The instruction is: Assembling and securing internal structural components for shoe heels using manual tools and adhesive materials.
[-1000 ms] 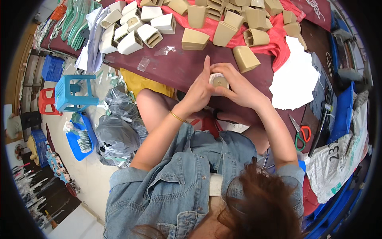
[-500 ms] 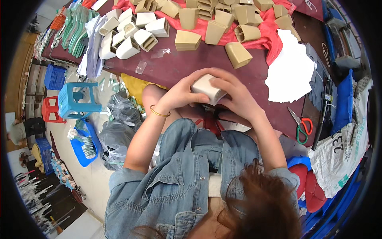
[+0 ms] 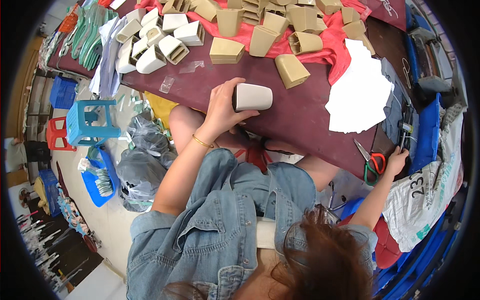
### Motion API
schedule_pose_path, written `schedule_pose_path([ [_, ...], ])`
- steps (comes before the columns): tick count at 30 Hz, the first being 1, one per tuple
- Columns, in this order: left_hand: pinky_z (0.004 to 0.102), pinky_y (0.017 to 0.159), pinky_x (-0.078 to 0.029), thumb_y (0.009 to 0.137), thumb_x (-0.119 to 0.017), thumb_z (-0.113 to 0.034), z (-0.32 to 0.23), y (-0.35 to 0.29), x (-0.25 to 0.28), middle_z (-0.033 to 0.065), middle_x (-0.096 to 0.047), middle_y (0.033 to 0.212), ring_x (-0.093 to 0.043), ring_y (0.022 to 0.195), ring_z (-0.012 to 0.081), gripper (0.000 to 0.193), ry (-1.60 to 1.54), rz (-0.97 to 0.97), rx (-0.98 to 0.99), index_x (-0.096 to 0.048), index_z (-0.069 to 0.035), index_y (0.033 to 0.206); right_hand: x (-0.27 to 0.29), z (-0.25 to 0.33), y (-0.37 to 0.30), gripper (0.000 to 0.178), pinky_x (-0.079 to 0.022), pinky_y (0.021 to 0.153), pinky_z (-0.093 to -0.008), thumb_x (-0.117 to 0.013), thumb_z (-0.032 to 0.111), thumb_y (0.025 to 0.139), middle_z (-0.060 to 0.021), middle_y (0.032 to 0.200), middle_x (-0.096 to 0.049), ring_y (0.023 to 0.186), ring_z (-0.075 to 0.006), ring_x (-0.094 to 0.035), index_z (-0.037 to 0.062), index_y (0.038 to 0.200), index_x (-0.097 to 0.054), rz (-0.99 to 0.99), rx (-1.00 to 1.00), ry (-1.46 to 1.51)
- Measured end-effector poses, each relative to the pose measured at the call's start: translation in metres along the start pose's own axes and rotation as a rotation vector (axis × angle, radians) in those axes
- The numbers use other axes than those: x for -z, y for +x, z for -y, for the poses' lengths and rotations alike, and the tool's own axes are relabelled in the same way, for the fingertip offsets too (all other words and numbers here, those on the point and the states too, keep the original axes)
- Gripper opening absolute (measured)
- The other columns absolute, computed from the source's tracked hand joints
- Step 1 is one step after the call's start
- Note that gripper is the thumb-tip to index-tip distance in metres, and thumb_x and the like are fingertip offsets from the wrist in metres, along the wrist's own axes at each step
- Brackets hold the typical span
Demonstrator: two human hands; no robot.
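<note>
Landmark: one white block [image 3: 254,97], tapered, rounded at its right end, with a dark left end. It lies on its side within the left hand's grip, in front of the maroon table [image 3: 300,117] surface as seen from above; contact with the table cannot be told.

Left hand [image 3: 222,110]: closed around the landmark's left end. Fingers along the far side, thumb along the near side, dark end toward the palm; the rounded end projects clear of the fingertips to the right. Spread limited to the block's own width.

Right hand [image 3: 396,162]: well apart from the landmark, to its right and nearer the body. Fingers curled by the lower end of a long dark tool [image 3: 408,128]; whether they grip it cannot be told.

Scissors [image 3: 369,159], red and green handles: right of the landmark and nearer the body, just beside the right hand.

White sheets [image 3: 357,92], jagged edges: right of the landmark.

Tan block [image 3: 291,71], nearest of many: beyond the landmark, slightly right.

White blocks [image 3: 151,60], a cluster: beyond the landmark, to the left.

Red cloth [image 3: 337,62], crumpled: beyond the landmark, right, partly under tan pieces.

Teal stool [image 3: 82,122]: far left of the landmark.
</note>
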State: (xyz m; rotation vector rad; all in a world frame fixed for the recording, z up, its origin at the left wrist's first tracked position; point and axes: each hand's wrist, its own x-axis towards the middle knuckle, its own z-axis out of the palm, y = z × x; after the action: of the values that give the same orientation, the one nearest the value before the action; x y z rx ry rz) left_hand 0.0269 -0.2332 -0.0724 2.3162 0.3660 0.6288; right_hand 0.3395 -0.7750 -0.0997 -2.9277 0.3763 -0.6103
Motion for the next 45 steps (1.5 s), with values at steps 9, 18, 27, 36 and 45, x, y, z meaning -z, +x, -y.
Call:
schedule_pose_path([
  [9, 0.0401, 0.090, -0.036, 0.061, -0.081, -0.029, 0.003, -0.003, 0.002, 0.0055, -0.057, 0.106, -0.052, 0.104, 0.0268, 0.064, 0.127, -0.012, -0.101, -0.053, -0.014, 0.117, 0.149, 0.198, -0.138, 0.029, -0.033, 0.048, -0.0182, -0.051, 0.023, 0.096, -0.0010, 0.072, -0.058, 0.055, -0.0038, -0.042, 0.0009, 0.112, -0.059, 0.198, 0.051, 1.152],
  [18, 0.0387, 0.088, -0.038, 0.059, -0.083, -0.027, 0.005, 0.005, -0.005, 0.0080, -0.058, 0.109, -0.054, 0.104, 0.0276, 0.067, 0.116, -0.022, -0.193, -0.052, -0.011, 0.117, 0.136, 0.267, -0.276, 0.039, -0.041, 0.052, -0.0268, -0.051, 0.016, 0.094, -0.0032, 0.063, -0.047, 0.055, -0.0090, -0.045, 0.0077, 0.132, -0.048, 0.913, 0.428, 1.230],
  [27, 0.0392, 0.089, -0.037, 0.059, -0.083, -0.027, 0.002, -0.002, -0.001, 0.0077, -0.059, 0.109, -0.054, 0.103, 0.0268, 0.068, 0.142, -0.009, -0.155, -0.052, -0.011, 0.117, 0.141, 0.261, -0.289, 0.042, -0.029, 0.045, -0.0165, -0.048, 0.017, 0.097, 0.0069, 0.063, -0.040, 0.053, -0.0008, -0.036, 0.0029, 0.136, -0.042, 1.189, 0.103, 1.402],
  [36, 0.0394, 0.088, -0.038, 0.059, -0.083, -0.025, 0.003, -0.009, -0.001, 0.0069, -0.059, 0.108, -0.055, 0.103, 0.0270, 0.067, 0.123, 0.011, -0.093, -0.052, -0.010, 0.115, 0.133, 0.264, -0.294, 0.041, -0.031, 0.045, -0.0186, -0.049, 0.019, 0.097, 0.0061, 0.063, -0.041, 0.052, -0.0018, -0.036, 0.0036, 0.135, -0.044, 1.220, 0.075, 1.274],
  [45, 0.0382, 0.089, -0.038, 0.060, -0.081, -0.027, 0.009, -0.001, -0.004, 0.0052, -0.059, 0.108, -0.055, 0.102, 0.0255, 0.062, 0.091, -0.030, -0.094, -0.054, -0.013, 0.115, 0.129, 0.274, -0.297, 0.038, -0.035, 0.052, -0.0202, -0.048, 0.015, 0.096, 0.0026, 0.064, -0.044, 0.057, -0.0036, -0.038, 0.0030, 0.131, -0.048, 1.111, 0.245, 1.318],
])
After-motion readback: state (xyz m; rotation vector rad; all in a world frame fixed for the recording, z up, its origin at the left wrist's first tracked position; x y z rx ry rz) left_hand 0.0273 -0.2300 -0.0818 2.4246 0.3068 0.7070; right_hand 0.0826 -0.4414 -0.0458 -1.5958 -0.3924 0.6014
